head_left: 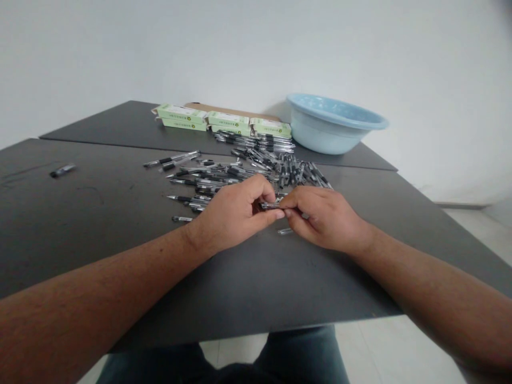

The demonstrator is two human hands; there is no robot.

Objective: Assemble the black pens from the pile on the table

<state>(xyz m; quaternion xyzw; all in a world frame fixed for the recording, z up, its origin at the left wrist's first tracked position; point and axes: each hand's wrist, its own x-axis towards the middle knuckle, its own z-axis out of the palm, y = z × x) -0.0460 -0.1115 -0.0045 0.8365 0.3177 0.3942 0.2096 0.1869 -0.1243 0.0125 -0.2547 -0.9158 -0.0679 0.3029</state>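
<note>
My left hand [240, 213] and my right hand [324, 216] meet over the front of the table, fingertips almost touching. Between them is a pen [270, 205], clear with dark parts, pinched by both hands; most of it is hidden by my fingers. Just beyond my hands lies a loose heap of pens [224, 173] with clear barrels and black grips, pointing different ways. A short clear piece [285, 231], perhaps a pen cap, rests on the table below my right fingers. One pen [182, 218] lies beside my left wrist.
Green and white boxes [182, 118] stand stacked at the back, with more pens in front of them. To their right sits a light blue basin [332, 130]. A lone cap-like piece [63, 170] lies far left on the dark table [240, 298]. A pale wall rises behind.
</note>
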